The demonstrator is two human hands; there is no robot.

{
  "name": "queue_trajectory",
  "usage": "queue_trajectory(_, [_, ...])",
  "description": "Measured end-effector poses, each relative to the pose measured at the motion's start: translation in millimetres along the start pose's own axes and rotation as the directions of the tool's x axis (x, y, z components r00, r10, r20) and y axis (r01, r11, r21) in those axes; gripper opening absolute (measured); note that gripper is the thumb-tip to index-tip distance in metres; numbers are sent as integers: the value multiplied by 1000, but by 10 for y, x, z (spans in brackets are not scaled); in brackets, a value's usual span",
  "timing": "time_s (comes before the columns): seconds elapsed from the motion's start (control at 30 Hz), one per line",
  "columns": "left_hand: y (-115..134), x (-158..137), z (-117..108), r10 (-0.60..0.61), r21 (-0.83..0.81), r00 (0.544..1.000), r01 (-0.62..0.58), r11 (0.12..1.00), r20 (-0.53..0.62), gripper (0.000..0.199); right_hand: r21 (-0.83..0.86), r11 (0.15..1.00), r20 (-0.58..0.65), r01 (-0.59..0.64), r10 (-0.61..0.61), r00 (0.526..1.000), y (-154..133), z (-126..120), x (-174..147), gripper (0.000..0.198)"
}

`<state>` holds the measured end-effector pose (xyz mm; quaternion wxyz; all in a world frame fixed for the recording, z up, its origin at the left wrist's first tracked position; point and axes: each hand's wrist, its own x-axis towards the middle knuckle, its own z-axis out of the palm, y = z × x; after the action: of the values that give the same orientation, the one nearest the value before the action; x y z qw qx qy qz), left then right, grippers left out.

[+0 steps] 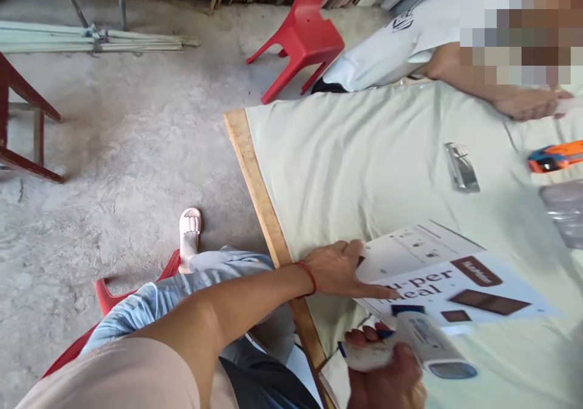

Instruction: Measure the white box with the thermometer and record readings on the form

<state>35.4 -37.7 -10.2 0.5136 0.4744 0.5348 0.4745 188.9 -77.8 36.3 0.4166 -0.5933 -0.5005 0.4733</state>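
My left hand [334,269], with a red band at the wrist, grips the left end of a white printed carton [492,284]. Its thumb stretches over the lettering while the other fingers lie along the upper face. The carton rests on the cloth-covered table [359,172] and shows brown panels and small pictures. Below it, my right hand [387,375] is closed round the handle of a white-and-blue pistol-shaped device [432,342]. This device, slightly blurred, is held close to the carton's lower edge, its dark blue end toward the carton. I cannot tell its exact kind.
Across the table another person's hand [523,102] rests near the far edge. A small shiny metallic object [462,167], an orange-and-blue cutter-like tool [555,157] and a clear plastic packet [565,211] lie on the cloth. A red chair [305,38] stands beyond the table's wooden edge [259,178].
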Motion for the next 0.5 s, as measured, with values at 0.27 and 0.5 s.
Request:
queue_trajectory(0.27, [53,-49,-64,24,62,999,-23,998,-23,90,65,998,22,22,-23,999,95,-14,-15,32])
queue_trajectory(0.5, [64,0,-126,141,117,980,-125,985,-143,83,236,970,10,-58,57,998,161,85,22,43])
